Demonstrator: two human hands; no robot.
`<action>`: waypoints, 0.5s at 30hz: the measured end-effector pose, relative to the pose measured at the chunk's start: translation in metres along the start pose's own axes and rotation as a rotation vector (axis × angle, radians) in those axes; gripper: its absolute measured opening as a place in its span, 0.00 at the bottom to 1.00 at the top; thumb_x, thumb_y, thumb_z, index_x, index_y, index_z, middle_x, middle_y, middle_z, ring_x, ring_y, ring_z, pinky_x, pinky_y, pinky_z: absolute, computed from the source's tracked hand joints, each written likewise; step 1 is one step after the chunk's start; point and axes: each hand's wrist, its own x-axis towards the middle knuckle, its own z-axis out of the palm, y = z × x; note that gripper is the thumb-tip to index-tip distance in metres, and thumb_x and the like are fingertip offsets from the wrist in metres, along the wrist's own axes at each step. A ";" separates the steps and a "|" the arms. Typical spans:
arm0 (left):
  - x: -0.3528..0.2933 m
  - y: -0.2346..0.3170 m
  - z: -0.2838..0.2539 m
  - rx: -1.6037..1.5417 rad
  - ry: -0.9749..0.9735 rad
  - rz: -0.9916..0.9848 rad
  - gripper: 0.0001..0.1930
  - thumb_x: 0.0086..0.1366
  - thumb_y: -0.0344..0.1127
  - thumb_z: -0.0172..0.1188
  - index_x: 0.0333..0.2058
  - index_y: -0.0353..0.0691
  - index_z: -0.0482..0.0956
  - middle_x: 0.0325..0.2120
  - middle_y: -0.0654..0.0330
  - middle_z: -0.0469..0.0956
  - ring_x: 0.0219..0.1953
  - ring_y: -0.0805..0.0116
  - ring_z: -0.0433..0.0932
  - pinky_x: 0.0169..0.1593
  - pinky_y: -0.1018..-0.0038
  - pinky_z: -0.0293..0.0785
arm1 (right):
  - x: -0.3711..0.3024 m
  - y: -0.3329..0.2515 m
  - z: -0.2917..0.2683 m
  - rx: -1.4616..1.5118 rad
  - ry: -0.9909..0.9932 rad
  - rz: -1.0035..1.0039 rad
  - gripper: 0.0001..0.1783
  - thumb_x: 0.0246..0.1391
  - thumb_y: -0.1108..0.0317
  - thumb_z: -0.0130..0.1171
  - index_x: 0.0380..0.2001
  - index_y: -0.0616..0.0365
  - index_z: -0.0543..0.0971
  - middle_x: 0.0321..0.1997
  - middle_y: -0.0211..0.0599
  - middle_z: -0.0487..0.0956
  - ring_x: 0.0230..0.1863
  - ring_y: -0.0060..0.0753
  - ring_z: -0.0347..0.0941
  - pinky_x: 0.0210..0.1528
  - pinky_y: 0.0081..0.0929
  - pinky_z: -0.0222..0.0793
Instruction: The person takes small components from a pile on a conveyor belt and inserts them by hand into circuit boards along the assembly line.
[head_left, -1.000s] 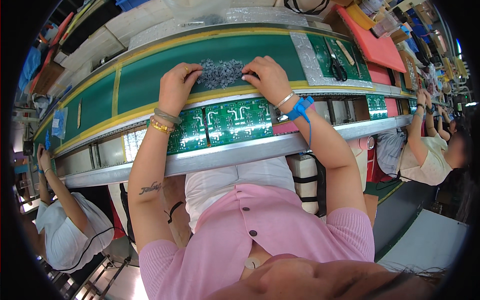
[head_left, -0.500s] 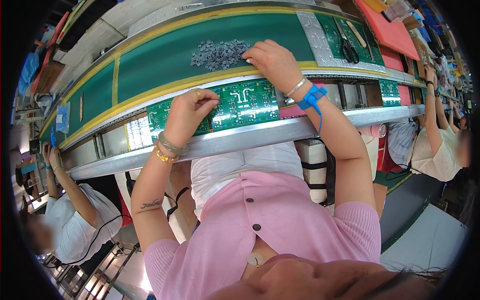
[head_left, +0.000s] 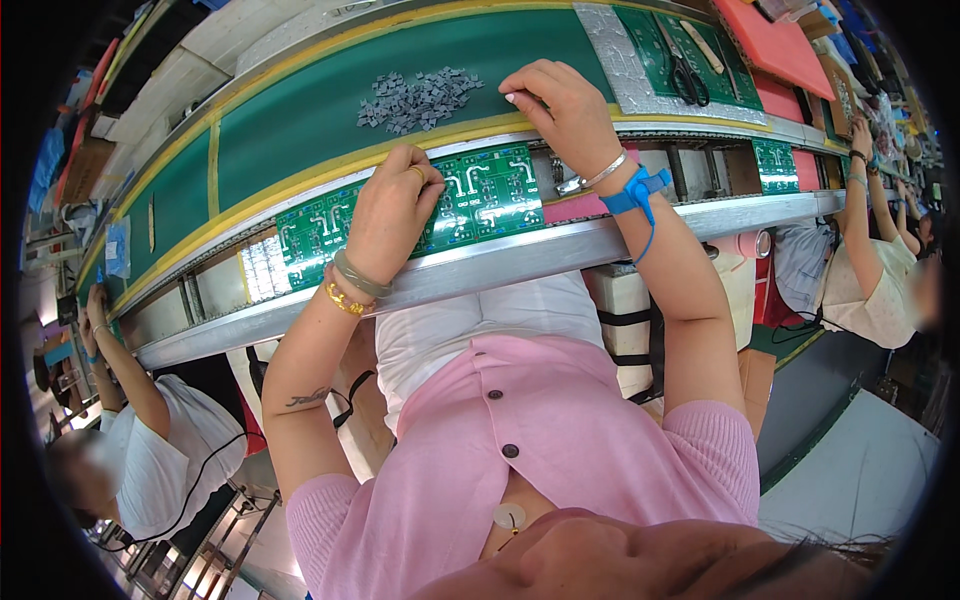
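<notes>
My left hand (head_left: 398, 208) is over the green circuit boards in the rail, fingers pressed together near the far edge of the right-hand board (head_left: 492, 205). Whatever the fingertips hold, if anything, is hidden. The left board (head_left: 305, 238) lies partly beneath this hand and wrist. A heap of small grey plastic parts (head_left: 415, 100) rests on the green work surface beyond the boards. Just right of the heap and apart from it, my right hand (head_left: 572, 115) hovers with thumb and forefinger curled toward each other; anything between them is too small to make out. A blue strap circles my right wrist.
Scissors (head_left: 682, 72) and a pale-handled tool (head_left: 703, 46) lie on a green board at the far right. A metal rail (head_left: 480, 248) runs along my side. Another board (head_left: 775, 166) sits farther right. Co-workers' arms reach in at both sides.
My right hand has drawn away from the grey heap, to the right. My left hand has shifted right and farther out over the boards, its back now turned up more.
</notes>
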 end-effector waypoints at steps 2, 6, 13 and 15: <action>0.000 0.001 0.000 0.009 -0.003 0.012 0.04 0.51 0.26 0.60 0.26 0.33 0.77 0.32 0.56 0.71 0.33 0.57 0.73 0.36 0.67 0.70 | 0.000 0.000 -0.001 0.006 0.001 -0.002 0.04 0.47 0.70 0.58 0.29 0.53 0.76 0.29 0.30 0.76 0.33 0.37 0.70 0.35 0.30 0.68; -0.001 0.000 -0.002 0.038 -0.012 0.060 0.04 0.50 0.27 0.60 0.26 0.34 0.77 0.31 0.57 0.71 0.33 0.58 0.73 0.36 0.68 0.70 | -0.002 -0.007 -0.005 0.023 -0.027 0.006 0.04 0.47 0.72 0.58 0.29 0.56 0.77 0.29 0.33 0.76 0.33 0.37 0.71 0.34 0.29 0.67; -0.001 -0.002 0.000 0.087 -0.016 0.074 0.06 0.49 0.29 0.62 0.26 0.35 0.78 0.30 0.58 0.71 0.33 0.59 0.73 0.35 0.69 0.71 | -0.026 -0.032 -0.017 0.057 -0.167 0.065 0.05 0.44 0.72 0.60 0.27 0.57 0.76 0.29 0.34 0.76 0.33 0.37 0.71 0.35 0.29 0.67; 0.003 -0.005 -0.007 0.058 -0.018 0.112 0.05 0.52 0.29 0.62 0.29 0.36 0.79 0.30 0.59 0.72 0.26 0.65 0.74 0.31 0.74 0.71 | -0.030 -0.030 -0.019 0.045 -0.164 0.017 0.05 0.43 0.73 0.60 0.27 0.57 0.76 0.31 0.33 0.75 0.35 0.38 0.70 0.37 0.30 0.67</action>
